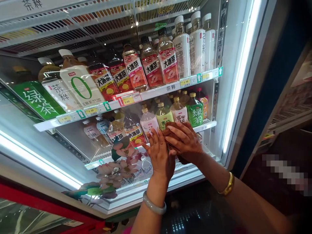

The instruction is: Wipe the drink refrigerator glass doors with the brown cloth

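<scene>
My left hand point(161, 156), with a pale bangle on its wrist, is raised in front of the lower shelf. Its fingers are stretched upward and apart. Close beside it on the right, my right hand point(186, 143) has its fingers bent and near together over a dark brown shape point(172, 127) that I cannot make out; a gold bracelet circles that wrist. Behind the hands stand a yellow-green bottle point(164, 113), a pink-labelled bottle point(179, 110) and a green-labelled bottle point(195, 110).
A lit drinks cooler fills the view. Its upper shelf edge point(156, 94) carries price tags under rows of bottles. Pinkish flower decorations point(122, 162) overlap the lower left shelves. A bright light strip point(241, 74) runs down the right side.
</scene>
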### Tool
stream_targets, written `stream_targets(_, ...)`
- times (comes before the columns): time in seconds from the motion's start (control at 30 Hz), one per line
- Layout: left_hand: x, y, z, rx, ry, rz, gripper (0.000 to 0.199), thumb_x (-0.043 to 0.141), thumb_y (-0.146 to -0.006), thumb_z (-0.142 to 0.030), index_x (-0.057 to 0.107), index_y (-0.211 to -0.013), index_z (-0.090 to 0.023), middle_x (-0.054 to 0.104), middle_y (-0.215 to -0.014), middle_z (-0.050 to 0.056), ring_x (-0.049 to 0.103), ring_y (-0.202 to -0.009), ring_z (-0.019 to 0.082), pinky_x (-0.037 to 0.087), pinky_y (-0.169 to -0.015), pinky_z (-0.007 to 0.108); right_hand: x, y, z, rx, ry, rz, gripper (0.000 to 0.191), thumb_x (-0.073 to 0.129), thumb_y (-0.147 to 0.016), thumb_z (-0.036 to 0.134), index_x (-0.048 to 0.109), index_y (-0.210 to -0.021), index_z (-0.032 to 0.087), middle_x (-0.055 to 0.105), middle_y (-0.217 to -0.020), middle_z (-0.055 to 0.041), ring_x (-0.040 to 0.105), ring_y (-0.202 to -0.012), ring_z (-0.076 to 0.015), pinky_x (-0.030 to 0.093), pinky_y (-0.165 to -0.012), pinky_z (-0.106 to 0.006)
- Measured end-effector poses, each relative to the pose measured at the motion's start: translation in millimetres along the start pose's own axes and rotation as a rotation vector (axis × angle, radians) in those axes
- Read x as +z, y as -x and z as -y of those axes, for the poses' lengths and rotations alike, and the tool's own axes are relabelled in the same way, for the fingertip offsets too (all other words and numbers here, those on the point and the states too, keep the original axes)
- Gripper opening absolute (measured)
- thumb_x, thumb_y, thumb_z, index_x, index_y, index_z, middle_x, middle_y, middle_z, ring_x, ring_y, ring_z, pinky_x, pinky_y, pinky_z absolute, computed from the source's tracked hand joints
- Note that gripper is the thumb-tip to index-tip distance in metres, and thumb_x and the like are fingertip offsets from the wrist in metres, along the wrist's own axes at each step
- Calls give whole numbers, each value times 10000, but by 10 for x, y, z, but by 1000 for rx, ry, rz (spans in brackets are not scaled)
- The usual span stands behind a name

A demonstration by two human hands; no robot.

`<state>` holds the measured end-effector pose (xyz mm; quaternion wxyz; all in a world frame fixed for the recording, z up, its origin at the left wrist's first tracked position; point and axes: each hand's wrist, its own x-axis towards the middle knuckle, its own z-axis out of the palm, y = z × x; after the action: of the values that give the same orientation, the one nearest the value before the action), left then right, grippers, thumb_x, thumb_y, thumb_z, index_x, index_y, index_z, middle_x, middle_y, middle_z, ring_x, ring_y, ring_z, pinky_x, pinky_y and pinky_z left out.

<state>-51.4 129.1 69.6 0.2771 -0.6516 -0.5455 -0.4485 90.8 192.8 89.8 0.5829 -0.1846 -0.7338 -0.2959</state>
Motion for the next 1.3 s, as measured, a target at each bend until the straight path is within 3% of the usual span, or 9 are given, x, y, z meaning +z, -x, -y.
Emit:
stream_targets(0.2, -8, -70, -81, 23, -37, 40, 763, 256, -1084, -590, 49, -1703, -194, 139, -1769, 175, 71, -1662, 346, 25, -1321, 639, -222, -86, -483, 167, 52, 7, 441, 695, -915, 225, 629, -1344, 301, 543, -1557, -71, 408, -1552, -313, 344, -1299, -600)
stream_targets(0.43, 21, -108, -129, 51, -119, 35, 701, 319, -1110, -450, 45, -1704, -197, 123, -1765, 166, 39, -1661, 300, -34, -1324, 619, -75, 53, -175, 88, -9, 14, 378, 703, -911, 230, 660, -1276, 314, 611, -1491, -42, 417, -1549, -290, 358, -1307, -570)
stream_targets(0.53, 66, -94, -116, 39, -163, 25, 720, 432, -1090, -324, 70, -1704, -218, 165, -1756, 152, 69, -1660, 291, -55, -1322, 617, -157, 216, -313, 4, 2, 60, 327, 744, -899, 275, 678, -1216, 319, 652, -1421, -38, 487, -1496, -289, 412, -1276, -551)
stream_targets(0.67, 152, -86, -125, 25, -227, -37, 764, 511, -1056, -236, 103, -1701, -244, 180, -1750, 126, 54, -1659, 263, -48, -1340, 562, -302, 124, -622, 165, 27, -24, 434, 720, -883, 216, 653, -1304, 297, 569, -1518, -101, 464, -1509, -357, 395, -1263, -620)
stream_targets(0.77, 211, -88, -133, 20, -243, -63, 771, 527, -1052, -233, 108, -1699, -261, 139, -1755, 108, 41, -1658, 250, -55, -1345, 534, -266, -29, -551, 272, 42, -68, 503, 694, -888, 186, 623, -1376, 285, 528, -1567, -131, 410, -1545, -390, 344, -1286, -647)
stream_targets(0.93, 264, -91, -139, 15, -256, -113, 754, 520, -1060, -257, 115, -1696, -270, 133, -1754, 97, 50, -1659, 255, -73, -1341, 542, -104, 151, -176, 80, -10, 51, 397, 710, -920, 250, 640, -1307, 303, 616, -1469, -68, 417, -1548, -318, 380, -1290, -593)
stream_targets(1.03, 272, -93, -161, -1, -266, -109, 758, 518, -1060, -263, 105, -1695, -273, 151, -1747, 105, 83, -1656, 262, -71, -1342, 542, -154, 331, -309, -6, -28, 80, 356, 752, -883, 234, 675, -1221, 314, 642, -1430, -44, 477, -1502, -293, 402, -1282, -555)
stream_targets(1.17, 285, -95, -207, -41, -289, -86, 758, 502, -1064, -265, 73, -1689, -277, 193, -1738, 101, 98, -1652, 263, -68, -1342, 548, -284, 197, -659, 164, 41, -52, 495, 737, -862, 191, 647, -1335, 306, 555, -1535, -116, 491, -1482, -378, 389, -1259, -627)
stream_targets(1.3, 311, -94, -222, -45, -302, -102, 712, 468, -1078, -290, 93, -1683, -267, 210, -1734, 97, 49, -1653, 246, -45, -1347, 548, -217, -40, -506, 274, 46, -76, 542, 686, -905, 217, 582, -1428, 319, 512, -1576, -126, 428, -1528, -390, 323, -1278, -677)
